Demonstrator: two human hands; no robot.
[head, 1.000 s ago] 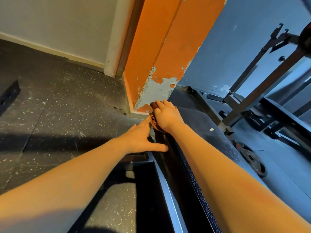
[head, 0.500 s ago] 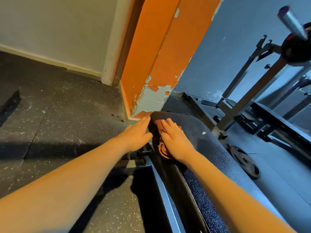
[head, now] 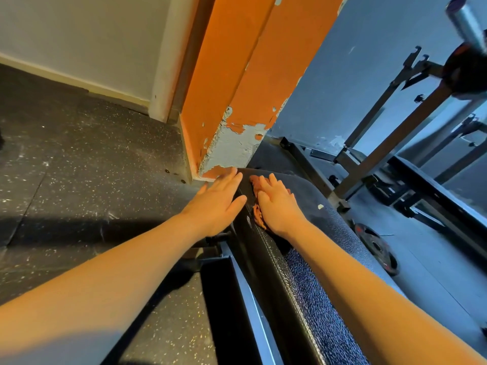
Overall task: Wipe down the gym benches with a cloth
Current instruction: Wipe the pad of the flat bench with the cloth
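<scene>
At the foot of the orange pillar (head: 237, 88), the right hand (head: 279, 206) is lying flat on the end of the black bench pad (head: 329, 285). Its fingers (head: 274, 184) are straight and close together, pressing an orange cloth (head: 258, 219) onto the vinyl. The cloth is sitting under the palm and fingers, peeking out past the fingertips toward the pillar and bunching out on the thumb side near the wrist. The left hand (head: 218, 204) is resting open against the pad's side edge, fingers straight, fingertips almost reaching the pillar's chipped base. A weight plate (head: 376, 248) is lying well away from the pillar.
</scene>
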